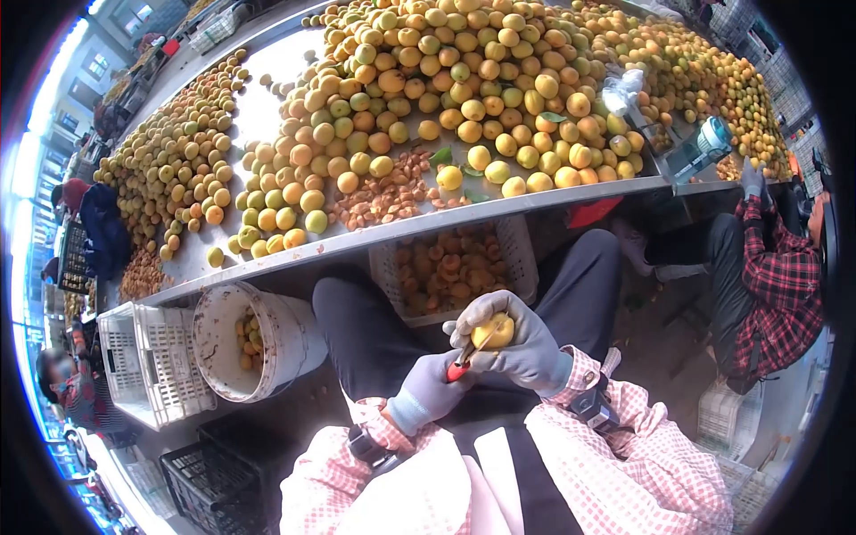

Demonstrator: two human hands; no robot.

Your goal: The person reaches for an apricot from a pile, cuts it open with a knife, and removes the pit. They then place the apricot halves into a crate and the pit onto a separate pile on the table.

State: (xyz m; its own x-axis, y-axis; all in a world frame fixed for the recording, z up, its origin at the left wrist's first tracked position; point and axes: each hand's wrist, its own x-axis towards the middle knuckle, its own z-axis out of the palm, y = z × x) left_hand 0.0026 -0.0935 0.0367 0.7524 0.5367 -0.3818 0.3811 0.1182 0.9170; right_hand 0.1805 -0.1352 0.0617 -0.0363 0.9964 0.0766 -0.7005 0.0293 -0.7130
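My right hand [520, 346], in a grey glove, is closed around a yellow apricot [496, 331] above my lap. My left hand [432, 389], also gloved, grips the red handle of a small knife [457, 370]. Its thin blade lies against the apricot's near side. Just beyond my hands, between my knees, a white crate [526, 267] holds halved apricots [450, 272]. On the metal table [374, 239] in front lies a heap of whole apricots [473, 80], with a pile of brown pits [388, 196] near the edge.
A white bucket [209, 343] with some fruit stands left of my leg, beside stacked white baskets [147, 366]. A bottle [700, 147] with a teal lid sits at the table edge. At right is a co-worker in a checked shirt [780, 285]. A black crate [209, 477] is lower left.
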